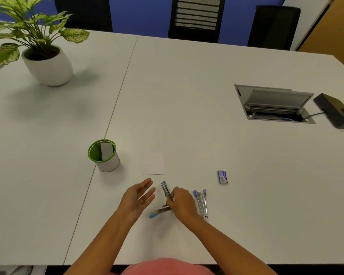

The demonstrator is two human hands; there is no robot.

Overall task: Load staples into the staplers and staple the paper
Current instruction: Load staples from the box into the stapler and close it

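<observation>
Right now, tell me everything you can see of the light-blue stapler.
The light-blue stapler is shiny metal with light-blue plastic tips. It lies swung wide open on the white table, one arm pointing away toward the paper, the other toward the left. The right hand grips it near the hinge; the left hand is open beside it, not touching. Staples inside cannot be made out.

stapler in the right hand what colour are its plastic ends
Light blue ends on the stapler, silver metal between; head view.
</observation>
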